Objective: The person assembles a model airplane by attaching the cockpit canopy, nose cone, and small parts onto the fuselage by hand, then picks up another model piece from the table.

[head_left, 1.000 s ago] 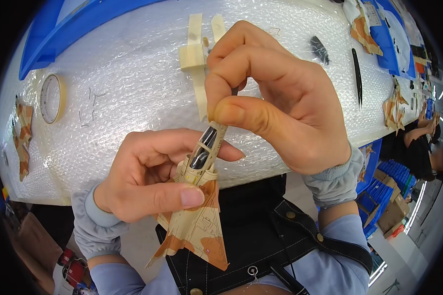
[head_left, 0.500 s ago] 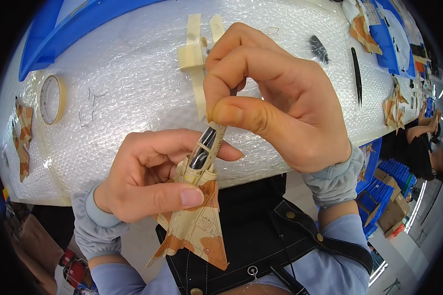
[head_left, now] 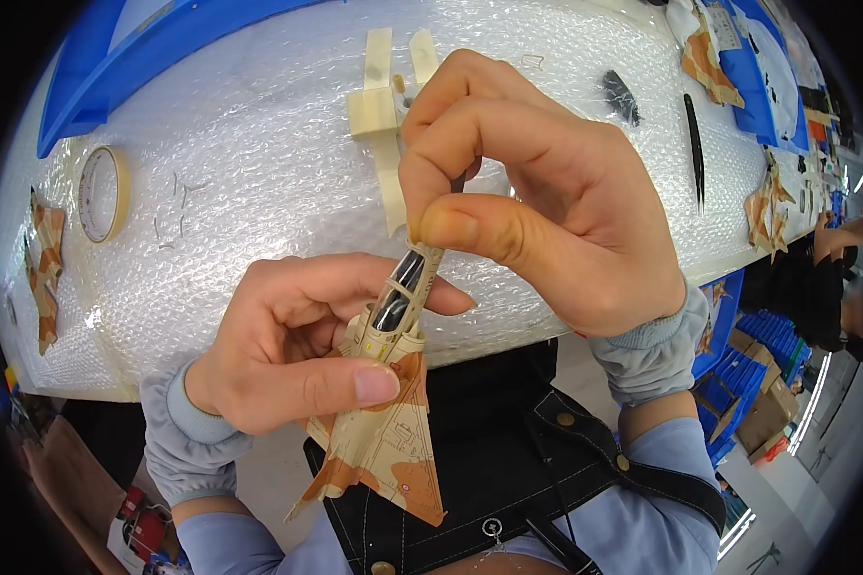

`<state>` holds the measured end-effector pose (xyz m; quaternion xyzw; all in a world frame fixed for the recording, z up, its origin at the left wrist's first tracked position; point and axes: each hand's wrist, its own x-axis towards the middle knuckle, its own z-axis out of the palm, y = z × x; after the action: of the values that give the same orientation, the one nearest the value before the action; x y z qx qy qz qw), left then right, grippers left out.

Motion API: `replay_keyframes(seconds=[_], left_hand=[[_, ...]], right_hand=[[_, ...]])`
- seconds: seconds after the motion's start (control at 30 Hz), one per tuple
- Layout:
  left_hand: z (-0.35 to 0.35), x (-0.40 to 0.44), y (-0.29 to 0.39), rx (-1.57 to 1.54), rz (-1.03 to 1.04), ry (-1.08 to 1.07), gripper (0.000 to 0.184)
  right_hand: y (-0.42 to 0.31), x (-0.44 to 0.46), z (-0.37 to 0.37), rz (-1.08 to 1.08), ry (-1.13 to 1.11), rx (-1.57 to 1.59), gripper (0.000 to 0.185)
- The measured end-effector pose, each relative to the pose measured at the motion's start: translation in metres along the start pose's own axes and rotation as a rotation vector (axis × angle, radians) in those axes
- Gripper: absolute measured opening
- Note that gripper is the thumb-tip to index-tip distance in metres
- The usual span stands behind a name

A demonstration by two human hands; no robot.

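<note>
A tan and brown camouflage model jet [head_left: 384, 431] is tilted in front of me, its nose pointing away and its dark canopy [head_left: 400, 292] facing up. My left hand [head_left: 292, 350] is closed around the fuselage, thumb on top behind the canopy. At the nose end, my right hand [head_left: 547, 206] pinches with thumb and index finger, covering the tip. A small dark piece shows behind the right thumb; I cannot make out what it is.
Bubble wrap covers the table [head_left: 259, 163]. On it are masking tape strips [head_left: 374, 113], a tape roll [head_left: 104, 194], black tweezers [head_left: 694, 153], a dark part [head_left: 620, 97] and camouflage model pieces [head_left: 45, 273]. Blue trays [head_left: 91, 86] stand at the back left and right.
Both hands and the model jet stay almost in place, with only a very slight shift of the right fingers at the nose. A person at the far right has moved an arm.
</note>
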<state>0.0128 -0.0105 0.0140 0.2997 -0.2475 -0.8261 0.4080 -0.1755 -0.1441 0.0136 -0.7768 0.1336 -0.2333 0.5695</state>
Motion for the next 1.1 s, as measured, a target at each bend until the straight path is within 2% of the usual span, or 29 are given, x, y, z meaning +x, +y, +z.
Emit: replay_keyframes(seconds=[0.4, 0.53, 0.67, 0.83, 1.1], left_hand=[[0.001, 0.0, 0.001, 0.049, -0.007, 0.015, 0.048], [0.018, 0.006, 0.001, 0.159, -0.012, 0.264, 0.059], [0.018, 0.006, 0.001, 0.149, -0.004, 0.257, 0.059], [0.0, 0.001, 0.0, 0.087, 0.007, 0.004, 0.047], [-0.001, -0.001, 0.001, 0.125, 0.009, -0.01, 0.047]], right_hand=[[-0.001, 0.0, -0.001, 0.003, -0.007, -0.002, 0.015], [-0.001, 0.0, -0.001, 0.016, -0.009, 0.015, 0.014], [-0.001, 0.0, -0.001, 0.013, -0.013, 0.016, 0.014], [-0.001, 0.001, -0.001, 0.007, -0.016, 0.022, 0.015], [-0.001, 0.002, -0.002, 0.01, -0.022, 0.04, 0.016]])
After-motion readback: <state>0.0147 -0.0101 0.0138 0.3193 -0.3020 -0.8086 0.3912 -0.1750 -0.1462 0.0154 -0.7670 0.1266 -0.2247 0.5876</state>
